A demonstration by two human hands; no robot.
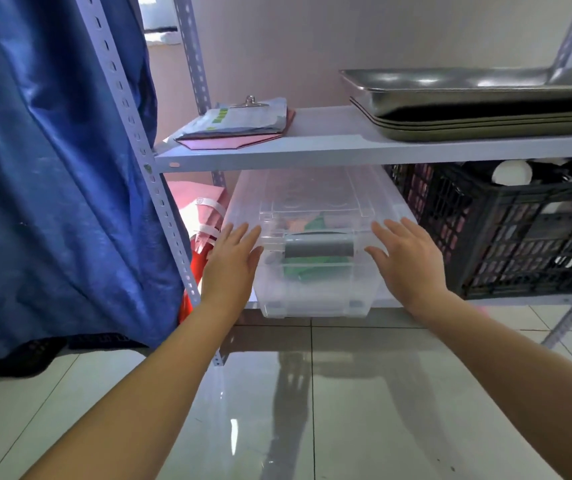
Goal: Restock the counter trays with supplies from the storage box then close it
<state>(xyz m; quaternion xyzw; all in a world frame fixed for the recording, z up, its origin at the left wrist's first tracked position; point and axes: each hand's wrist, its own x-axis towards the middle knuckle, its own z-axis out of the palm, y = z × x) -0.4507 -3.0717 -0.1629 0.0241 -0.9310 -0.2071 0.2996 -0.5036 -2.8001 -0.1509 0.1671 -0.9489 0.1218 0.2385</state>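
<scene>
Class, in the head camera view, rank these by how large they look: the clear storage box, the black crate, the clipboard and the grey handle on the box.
1-2. Clear storage box and black crate: too alike to rank, the crate is cut off at the frame edge.
3. Clipboard.
4. Grey handle.

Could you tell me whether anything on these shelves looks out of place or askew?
Only slightly: the clear box overhangs the lower shelf's front edge, and the clipboard lies at an angle.
</scene>
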